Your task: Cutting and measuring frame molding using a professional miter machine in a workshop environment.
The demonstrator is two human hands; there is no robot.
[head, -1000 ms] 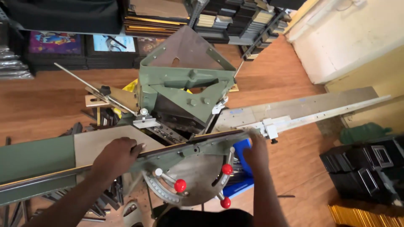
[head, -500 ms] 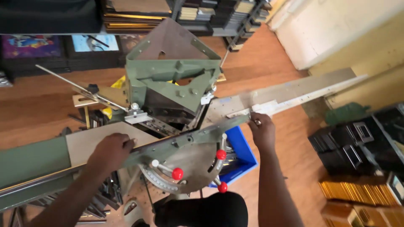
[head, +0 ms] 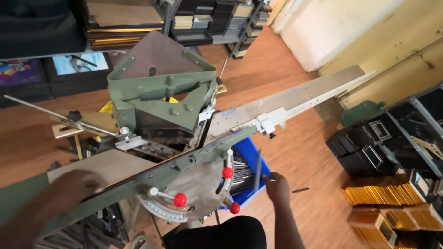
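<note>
Holding a short grey strip [head: 257, 170] upright over the blue bin [head: 249, 159], the right hand [head: 277, 186] pinches it at its lower end, fingers closed around the bottom while the rest stands free. The strip looks thin, rigid and light, most likely a cut-off of frame moulding or metal; a piece like that should not flex, but its cut ends may be sharp, so the plain long faces near one end seem the safest place to grip. The right forearm reaches forward and slightly outward, wrist bent up.

The left hand [head: 74, 186] lies flat, palm down and fingers spread, on a long dark moulding length [head: 134, 177] that runs along the fence of the green mitre cutting machine [head: 161, 99]. It presses rather than grasps; nothing is enclosed in it. The hand is blurred, so finger detail is unclear. That length is probably stiff yet whippy from overhang, best steadied close to the blades. Red-knobbed levers [head: 180, 199] stand just in front of the person, untouched.
</note>
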